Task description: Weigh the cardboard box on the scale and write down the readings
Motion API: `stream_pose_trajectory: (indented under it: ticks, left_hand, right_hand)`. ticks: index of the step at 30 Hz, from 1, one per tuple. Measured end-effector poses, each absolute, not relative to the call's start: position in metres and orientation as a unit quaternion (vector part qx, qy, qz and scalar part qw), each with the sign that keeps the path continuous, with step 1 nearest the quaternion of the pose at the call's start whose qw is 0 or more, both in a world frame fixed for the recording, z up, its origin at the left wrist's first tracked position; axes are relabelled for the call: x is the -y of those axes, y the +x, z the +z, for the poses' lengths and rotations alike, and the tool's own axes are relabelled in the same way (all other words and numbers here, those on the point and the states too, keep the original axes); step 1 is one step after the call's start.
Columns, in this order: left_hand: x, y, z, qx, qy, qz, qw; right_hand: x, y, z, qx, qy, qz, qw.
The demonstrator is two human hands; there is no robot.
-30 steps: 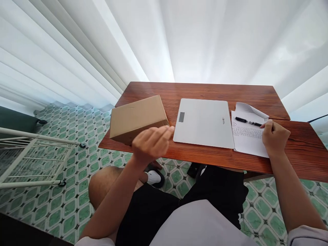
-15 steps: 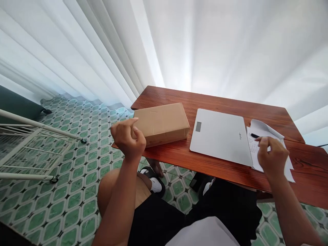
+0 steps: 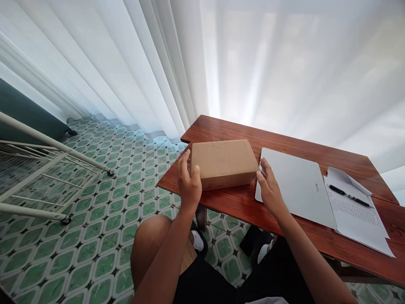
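Both hands at the cardboard box [image 3: 224, 160], which we find flat on the left part of the dark red wooden tabletop [image 3: 284, 143], close to the near edge. Left hand [image 3: 190, 183] at the box's left end, thumb parted wide from the raised fingers. Right hand [image 3: 269, 185] at the near right corner, palm turned in, fingers extended and thumb close to the cardboard. We cannot tell how firmly either presses, if at all.

Right of the box we note a pale, flat digital scale [image 3: 294, 185]; the right hand covers part of its left edge from our view. Farther right, just beside the scale, lie handwritten sheets of paper [image 3: 357, 215], the far edge curled up. A black pen [image 3: 351, 196] rests across them, slanting near toward the right.

Beyond the tabletop we see a white curtain [image 3: 253, 63] in long folds. To the left, a white metal rack [image 3: 31, 212] on castors stands on a green-and-white tiled floor [image 3: 117, 236].
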State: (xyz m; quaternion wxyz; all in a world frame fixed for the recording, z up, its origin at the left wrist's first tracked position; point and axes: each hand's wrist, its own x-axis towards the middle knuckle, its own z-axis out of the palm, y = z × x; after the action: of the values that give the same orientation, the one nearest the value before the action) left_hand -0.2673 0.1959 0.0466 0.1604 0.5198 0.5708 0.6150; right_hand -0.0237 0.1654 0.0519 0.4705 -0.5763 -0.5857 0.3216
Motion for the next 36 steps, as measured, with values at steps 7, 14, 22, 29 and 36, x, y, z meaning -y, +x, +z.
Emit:
stream_pose_trajectory:
  ticks: [7,14,22,29,36]
  left_hand:
    - [-0.187,-0.262,0.049,-0.541,0.368,0.675,0.341]
    - [-0.178,-0.251,0.047,-0.556,0.355,0.672,0.337]
    - [-0.174,-0.241,0.048,-0.572,0.368,0.665,0.308]
    - [-0.174,-0.235,0.048,-0.562,0.377,0.677,0.29]
    - [-0.167,-0.227,0.061,-0.532,0.4,0.699,0.261]
  right_hand:
    - [-0.179,-0.035,0.047,0.536,-0.609,0.353,0.467]
    - [-0.183,-0.04,0.045,0.533,-0.598,0.352,0.484]
    - [-0.182,-0.046,0.047,0.538,-0.589,0.345,0.495]
    - [-0.178,-0.04,0.048,0.538,-0.581,0.352,0.498]
    - [-0.167,-0.032,0.059,0.553,-0.563,0.333,0.516]
